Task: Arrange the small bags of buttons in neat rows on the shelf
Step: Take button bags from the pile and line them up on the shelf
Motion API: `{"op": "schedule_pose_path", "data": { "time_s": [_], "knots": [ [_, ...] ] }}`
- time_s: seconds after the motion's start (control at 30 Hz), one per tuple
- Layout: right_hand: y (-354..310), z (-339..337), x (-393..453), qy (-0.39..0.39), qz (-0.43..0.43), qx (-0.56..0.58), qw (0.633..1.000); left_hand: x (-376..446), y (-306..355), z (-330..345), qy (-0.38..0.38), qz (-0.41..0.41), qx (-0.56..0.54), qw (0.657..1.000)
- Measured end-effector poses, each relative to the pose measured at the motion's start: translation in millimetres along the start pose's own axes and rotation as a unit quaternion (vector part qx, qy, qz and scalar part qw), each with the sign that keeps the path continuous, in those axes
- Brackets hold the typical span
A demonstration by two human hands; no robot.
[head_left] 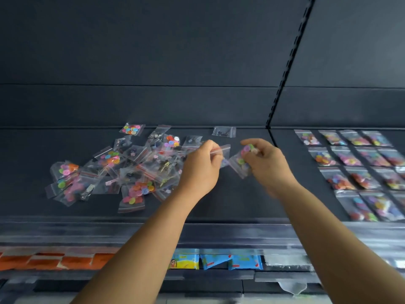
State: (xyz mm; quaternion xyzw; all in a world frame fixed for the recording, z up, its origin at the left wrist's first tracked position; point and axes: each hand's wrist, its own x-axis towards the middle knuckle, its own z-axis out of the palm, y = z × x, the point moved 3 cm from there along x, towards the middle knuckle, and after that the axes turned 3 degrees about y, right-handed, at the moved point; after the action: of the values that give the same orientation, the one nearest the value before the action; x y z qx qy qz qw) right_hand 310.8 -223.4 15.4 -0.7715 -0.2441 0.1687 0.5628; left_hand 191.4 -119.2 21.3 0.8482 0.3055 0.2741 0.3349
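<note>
Bags of buttons lie in two groups on the dark shelf [241, 200] in front of you. At about nine o'clock from your hands sits the loose heap [122, 167], clear zip bags overlapping at every angle, some with bright buttons, some with darker bits. At three o'clock, past the slotted upright [287, 62], the sorted bags [359, 172] lie flat in rows and columns, close together and blurred toward the frame's edge.

Your left hand [202, 166] hovers at the heap's three o'clock edge, fingers curled, pinching a clear bag [221, 151] by its red-striped seal. Your right hand [266, 162] is just beside it, at three o'clock, fingers curled round a small bag of pastel buttons [241, 161] whose lower end hangs out toward the left hand. The two held bags are very near each other; whether they touch, you cannot tell from this view.

One single bag [224, 131] with dark contents lies alone at twelve o'clock from your hands, near the back of the shelf. Below the shelf's front edge, at six o'clock, blue and yellow packets [217, 261] and orange packs [50, 261] show on a lower level.
</note>
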Motion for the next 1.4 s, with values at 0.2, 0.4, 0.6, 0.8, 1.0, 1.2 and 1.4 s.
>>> {"op": "schedule_pose_path", "data": {
  "time_s": [0.2, 0.4, 0.6, 0.8, 1.0, 1.2, 1.4],
  "knots": [
    [6, -59, -3, 0.092, -0.008, 0.042, 0.995, 0, 38, 41, -0.041, -0.033, -0.113, 0.992],
    [22, -126, 10, 0.123, 0.032, 0.101, 0.987, 8, 88, 91, -0.062, -0.053, -0.151, 0.985],
    [49, -214, 27, 0.096, 0.026, 0.0, 0.995, 9, 160, 164, -0.087, -0.067, -0.163, 0.981],
    [74, -305, 54, 0.087, -0.008, -0.06, 0.994, 8, 231, 238, -0.131, -0.072, -0.192, 0.97],
    [101, -356, 83, 0.057, 0.027, -0.081, 0.995, 25, 255, 293, -0.096, -0.078, -0.154, 0.98],
    [120, -375, 99, 0.058, 0.053, -0.072, 0.994, 43, 260, 309, -0.212, 0.011, 0.007, 0.977],
    [120, -361, 104, 0.018, 0.049, -0.075, 0.996, 44, 244, 297, -0.321, 0.024, 0.152, 0.934]
  ]
}}
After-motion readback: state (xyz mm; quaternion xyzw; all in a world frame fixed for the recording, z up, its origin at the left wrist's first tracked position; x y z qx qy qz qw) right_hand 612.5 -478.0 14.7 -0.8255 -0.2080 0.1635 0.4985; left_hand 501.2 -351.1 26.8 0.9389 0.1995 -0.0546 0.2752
